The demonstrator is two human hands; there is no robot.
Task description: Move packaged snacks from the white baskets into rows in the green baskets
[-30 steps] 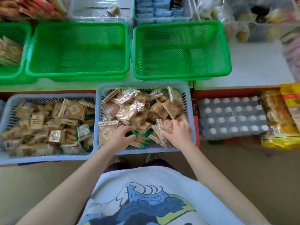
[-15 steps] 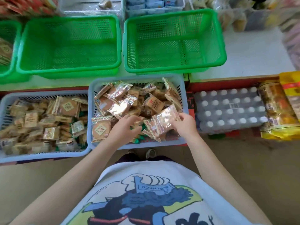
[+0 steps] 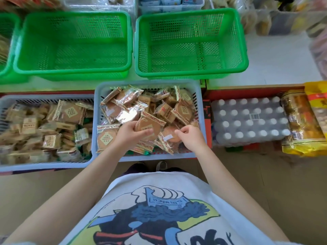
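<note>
Two hands worked in the middle white basket [image 3: 200,110]: the left hand [image 3: 130,134] gripped a round-biscuit packet [image 3: 150,125] with fingers curled round its near edge, and the right hand [image 3: 190,137], just right of it, was loosely curled with fingertips pinched, though whether it pinched a wrapper could not be told. Loose snack packets [image 3: 127,106] lay piled beyond both hands in that basket. Farther out sat two green baskets [image 3: 191,70], with another white basket [image 3: 46,163] of snacks left of the left hand and a shrink-wrapped bottle pack [image 3: 247,121] right of the right hand.
</note>
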